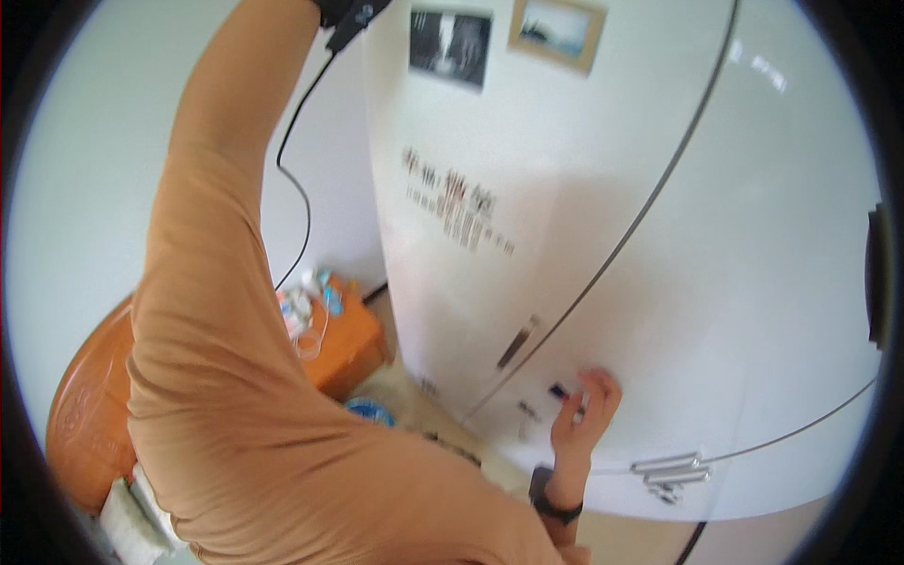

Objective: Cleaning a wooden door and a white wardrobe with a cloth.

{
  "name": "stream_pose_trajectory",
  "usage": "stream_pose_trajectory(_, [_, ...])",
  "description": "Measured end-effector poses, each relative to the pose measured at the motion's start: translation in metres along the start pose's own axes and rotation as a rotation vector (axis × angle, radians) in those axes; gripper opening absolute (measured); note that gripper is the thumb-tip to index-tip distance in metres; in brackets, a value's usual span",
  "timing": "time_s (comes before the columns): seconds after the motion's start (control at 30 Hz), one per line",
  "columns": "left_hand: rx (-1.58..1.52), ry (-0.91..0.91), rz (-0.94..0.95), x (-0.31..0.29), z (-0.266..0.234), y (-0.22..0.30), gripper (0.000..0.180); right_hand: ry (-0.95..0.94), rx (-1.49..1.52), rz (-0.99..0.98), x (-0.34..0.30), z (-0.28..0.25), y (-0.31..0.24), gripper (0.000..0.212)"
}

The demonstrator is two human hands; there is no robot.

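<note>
My left arm (217,282), in a tan sleeve, reaches up along the left side and bends at the elbow. A black band with a cable (353,24) sits at its wrist, and the hand is beyond the upper edge. Low in front of a tall glossy white cabinet (527,273) is my right hand (589,410), with a black wristband (556,508) behind it. Its thumb and fingers close round a small dark thing (558,390) with a pale end, too blurred to name, close to the cabinet front.
A metal handle (516,342) sits beside the door gap, and paired silver handles (670,468) are lower right. Two pictures (450,47) and dark lettering (457,198) are on the door. At left are an orange wooden nightstand (353,344) with clutter, a headboard (89,414) and a blue container (370,411).
</note>
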State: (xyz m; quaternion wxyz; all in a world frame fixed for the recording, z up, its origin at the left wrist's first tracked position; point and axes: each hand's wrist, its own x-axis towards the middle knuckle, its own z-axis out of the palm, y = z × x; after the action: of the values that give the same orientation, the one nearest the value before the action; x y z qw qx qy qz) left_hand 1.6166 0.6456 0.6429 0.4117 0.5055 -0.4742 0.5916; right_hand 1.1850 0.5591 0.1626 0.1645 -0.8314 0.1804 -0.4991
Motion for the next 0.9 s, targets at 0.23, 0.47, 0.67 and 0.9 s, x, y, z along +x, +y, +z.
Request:
stream_pose_trajectory(0.23, [-0.164, -0.059, -0.424, 0.043, -0.015, 0.060, 0.061, 0.060, -0.017, 0.079, -0.022, -0.039, 0.014, 0.036])
stream_pose_trajectory(0.47, [0.000, 0.130, -0.186, 0.040, 0.006, 0.136, 0.074, 0.096, -0.030, -0.028, -0.014, -0.070, 0.029, 0.039])
stream_pose_trajectory(0.67, [0.271, -0.120, 0.208, -0.031, 0.009, 0.224, 0.049, 0.049, 0.074, -0.040, 0.001, -0.065, 0.030, 0.032])
stream_pose_trajectory(0.9, [0.149, -0.228, 0.383, -0.158, -0.026, 0.198, 0.057, -0.012, 0.041, -0.216, 0.007, -0.045, 0.028, 0.026])
